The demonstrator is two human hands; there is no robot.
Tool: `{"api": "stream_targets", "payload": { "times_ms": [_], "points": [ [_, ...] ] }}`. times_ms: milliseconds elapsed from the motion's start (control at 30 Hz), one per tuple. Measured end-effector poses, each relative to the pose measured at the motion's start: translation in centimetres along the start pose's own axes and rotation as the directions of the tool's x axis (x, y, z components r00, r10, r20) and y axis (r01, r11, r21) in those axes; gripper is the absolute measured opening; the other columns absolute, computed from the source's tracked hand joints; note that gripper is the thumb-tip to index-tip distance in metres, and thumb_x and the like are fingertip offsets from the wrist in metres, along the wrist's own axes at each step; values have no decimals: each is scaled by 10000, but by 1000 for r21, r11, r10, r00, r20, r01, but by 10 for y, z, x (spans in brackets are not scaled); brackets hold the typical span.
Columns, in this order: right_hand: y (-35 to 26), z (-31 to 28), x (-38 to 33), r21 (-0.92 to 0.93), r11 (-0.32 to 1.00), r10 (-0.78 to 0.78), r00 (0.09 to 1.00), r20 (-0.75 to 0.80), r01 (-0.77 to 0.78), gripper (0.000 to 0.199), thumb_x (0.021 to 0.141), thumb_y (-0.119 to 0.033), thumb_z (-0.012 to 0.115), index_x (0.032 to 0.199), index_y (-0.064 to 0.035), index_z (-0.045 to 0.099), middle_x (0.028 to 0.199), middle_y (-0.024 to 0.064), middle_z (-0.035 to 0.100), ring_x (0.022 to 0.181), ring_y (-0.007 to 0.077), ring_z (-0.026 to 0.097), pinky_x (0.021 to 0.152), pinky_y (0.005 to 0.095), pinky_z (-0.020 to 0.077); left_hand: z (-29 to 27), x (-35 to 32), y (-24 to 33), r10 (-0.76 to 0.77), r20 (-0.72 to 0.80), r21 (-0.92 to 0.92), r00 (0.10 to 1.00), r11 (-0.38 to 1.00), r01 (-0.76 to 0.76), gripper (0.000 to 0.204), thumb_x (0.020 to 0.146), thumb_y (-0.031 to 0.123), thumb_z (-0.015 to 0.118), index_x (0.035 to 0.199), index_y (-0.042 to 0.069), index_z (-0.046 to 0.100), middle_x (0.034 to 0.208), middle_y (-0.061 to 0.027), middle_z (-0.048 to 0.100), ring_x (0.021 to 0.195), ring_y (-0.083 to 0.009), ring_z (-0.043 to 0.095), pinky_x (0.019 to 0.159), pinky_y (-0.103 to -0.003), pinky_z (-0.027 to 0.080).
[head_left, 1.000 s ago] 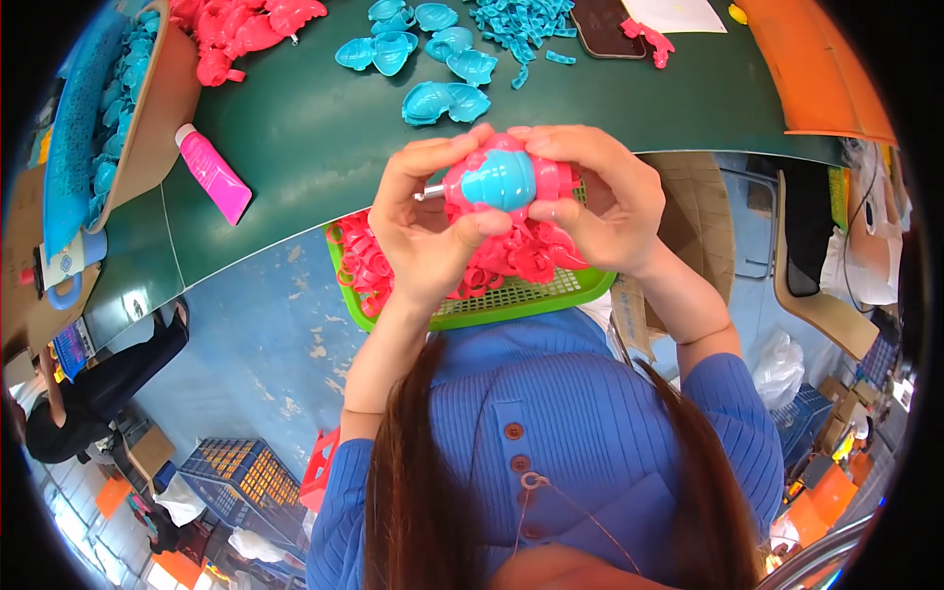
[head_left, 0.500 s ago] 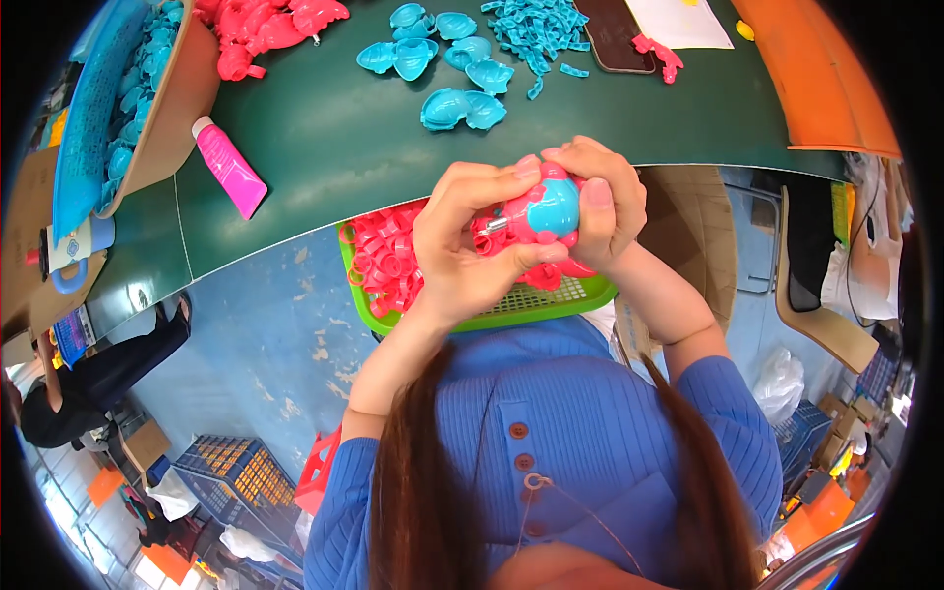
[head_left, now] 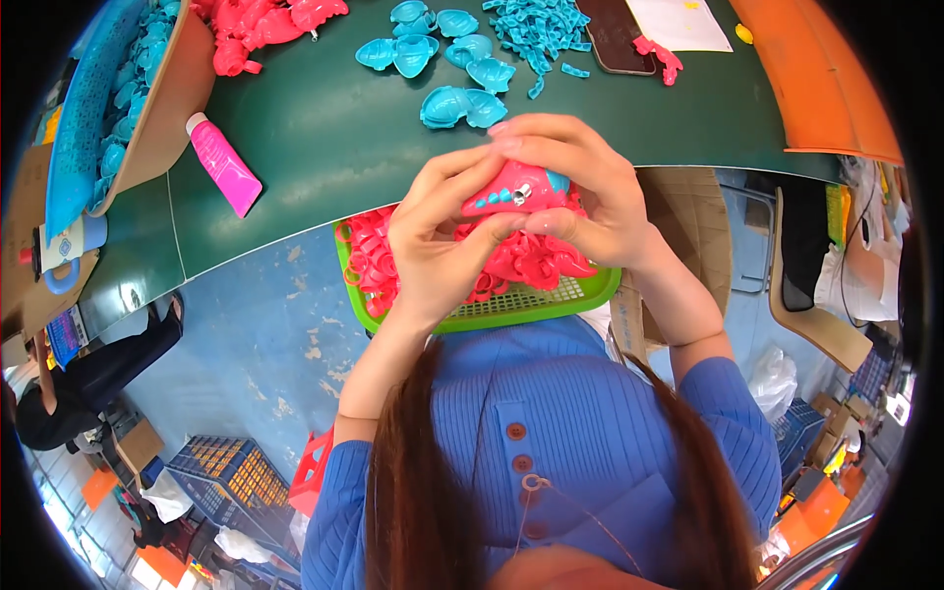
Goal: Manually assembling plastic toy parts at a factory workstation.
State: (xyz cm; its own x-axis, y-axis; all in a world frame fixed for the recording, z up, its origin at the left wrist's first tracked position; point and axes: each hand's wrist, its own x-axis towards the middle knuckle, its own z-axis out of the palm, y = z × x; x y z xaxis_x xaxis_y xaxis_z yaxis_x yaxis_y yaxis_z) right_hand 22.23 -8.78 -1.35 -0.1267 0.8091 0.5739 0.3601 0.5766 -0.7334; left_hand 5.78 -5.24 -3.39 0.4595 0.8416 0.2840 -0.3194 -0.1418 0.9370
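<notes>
Both my hands are wrapped round a pink and blue plastic toy body, held above the basket at the table's front edge. A small metal piece shows on its side, beside a row of blue bumps. My left hand grips its left end with fingers and thumb. My right hand covers its top and right end. Much of the toy is hidden by the fingers. Below sits a green basket of pink plastic parts, many ring-shaped.
On the green table lie blue shell pieces, small blue strips, a phone, a pink tube and pink toy bodies. A carton of blue parts stands left, an orange container right.
The toy has been turned in my hands: its large blue patch has swung away, and the blue bumps and metal piece now face up. My right-hand fingers have shifted over its top.
</notes>
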Motion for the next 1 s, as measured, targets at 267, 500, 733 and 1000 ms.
{"api": "stream_targets", "payload": {
  "times_ms": [267,500,733,1000],
  "points": [
    [4,7,-9,133,990,53,999,12,-54,358,768,-170,639,1036,54,562,1038,186,570,1004,301,540,832,390,449,-3,-7,-12,178,-36,197,983,966,-168,393,618,-50,726,994,-11,623,963,-119,586,871,-175,585,737,-259,488],
    [-9,12,-7,482,844,320,942,-97,-237,381,756,-97,650,1070,82,530,1135,196,517,1029,269,527,872,383,442,-10,-7,-19,20,-125,-141,992,989,-38,324,668,-30,716,969,-15,598,1010,-108,567,898,-165,573,762,-270,483],
    [-6,-5,-10,288,918,289,957,-18,-272,407,702,-6,684,1075,72,543,1108,175,525,1010,235,540,861,329,461,-14,11,3,-97,23,-171,995,980,99,511,641,54,762,1091,-2,527,1081,-118,539,1002,-191,541,836,-309,466],
    [-16,2,-8,243,927,314,945,-89,-285,423,653,-71,721,1040,35,589,1034,146,584,935,230,573,800,314,478,-11,5,-2,81,71,-90,994,993,-75,642,615,215,794,1128,-33,497,1153,-175,504,1083,-257,508,904,-358,428]
  ]
}}
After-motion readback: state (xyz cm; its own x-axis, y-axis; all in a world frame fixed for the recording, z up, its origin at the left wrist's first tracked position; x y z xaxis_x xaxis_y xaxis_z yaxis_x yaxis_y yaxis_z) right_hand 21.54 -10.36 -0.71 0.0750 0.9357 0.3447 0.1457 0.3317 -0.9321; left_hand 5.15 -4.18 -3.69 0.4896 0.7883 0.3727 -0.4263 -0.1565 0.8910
